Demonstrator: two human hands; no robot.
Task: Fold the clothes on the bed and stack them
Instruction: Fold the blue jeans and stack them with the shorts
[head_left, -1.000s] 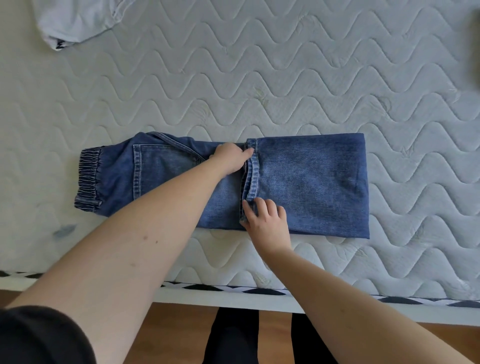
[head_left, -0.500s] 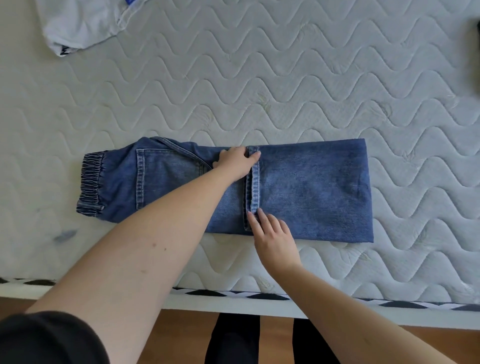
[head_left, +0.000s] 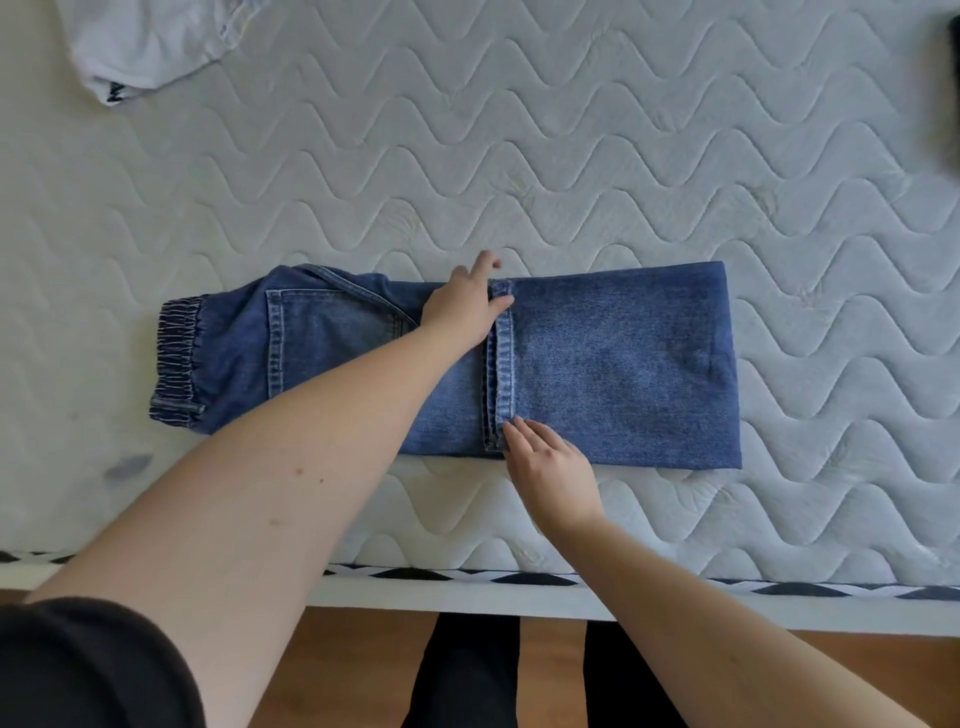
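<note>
folded jeans (head_left: 597, 364) lie lengthwise left-right, waistband left; left hand (head_left: 460, 309) and right hand (head_left: 553, 467) press flat-fingered

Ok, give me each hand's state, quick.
Left hand: open, fingers resting flat on the jeans at the hem's far end.
Right hand: open, fingertips touching the hem's near end.

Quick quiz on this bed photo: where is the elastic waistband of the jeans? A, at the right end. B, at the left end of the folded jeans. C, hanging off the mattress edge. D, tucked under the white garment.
B: the gathered elastic waistband sticks out at the left end of the jeans, flat on the mattress and far from the white garment in the top left corner.
</note>
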